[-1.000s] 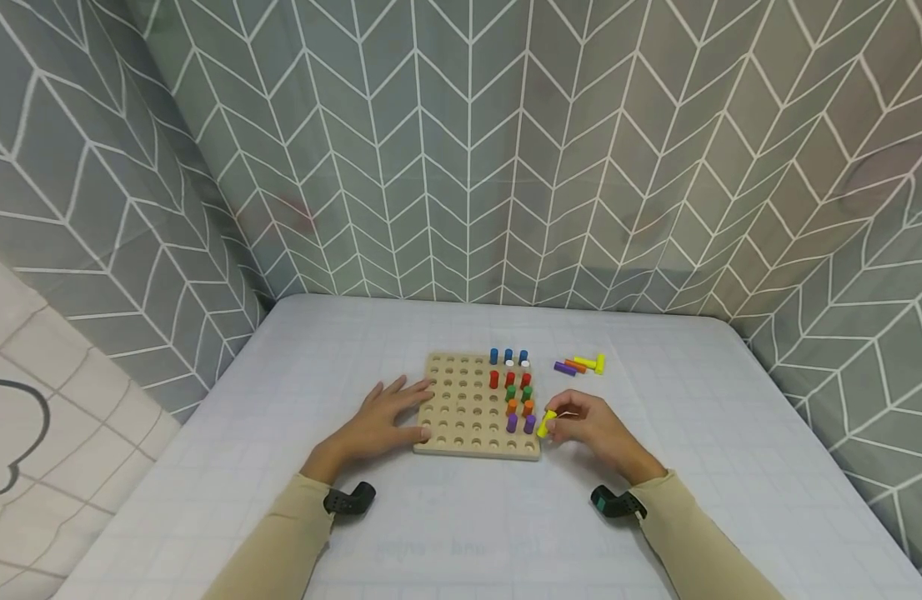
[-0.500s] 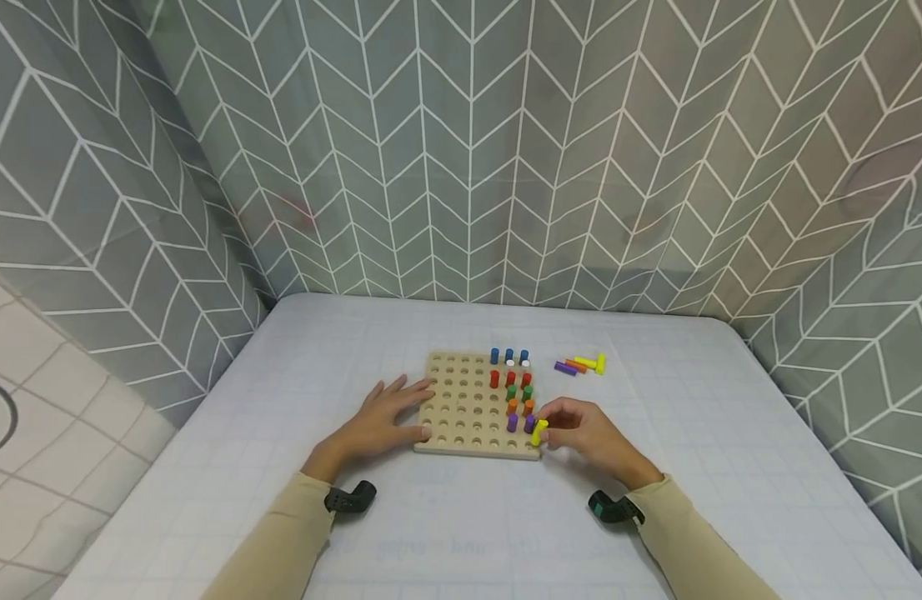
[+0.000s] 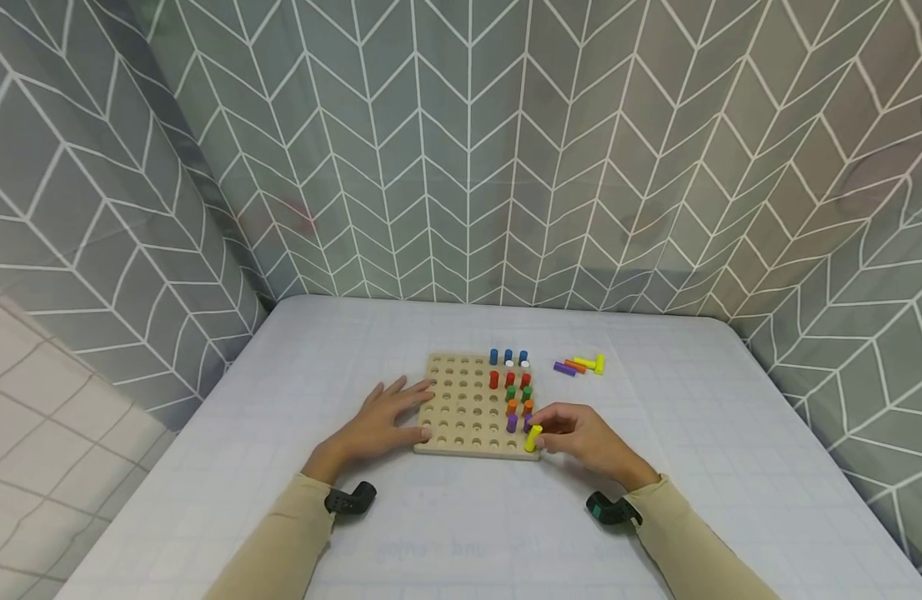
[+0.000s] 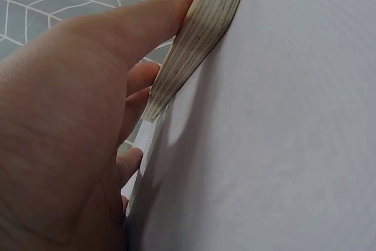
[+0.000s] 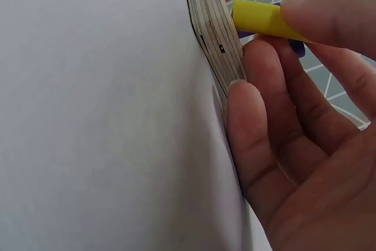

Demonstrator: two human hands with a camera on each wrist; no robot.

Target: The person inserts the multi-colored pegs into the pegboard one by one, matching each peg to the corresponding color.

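Note:
A wooden pegboard with rows of round holes lies on the table. Upright pegs in blue, white, red, green, orange and purple fill part of its right side. My right hand pinches a yellow peg between thumb and fingers at the board's near right corner. In the right wrist view that yellow peg stands against the board's top, while other fingertips touch the board's edge. My left hand rests on the left edge with fingers spread; the left wrist view has its thumb on the board.
Beyond the right hand, loose pegs lie in a small group: a purple peg, an orange peg and yellow pegs. A white cloth covers the table, and a patterned curtain hangs behind it.
My right hand has moved left and slightly nearer with the yellow peg, from beside the board to over its near right corner. The left hand has stayed in place.

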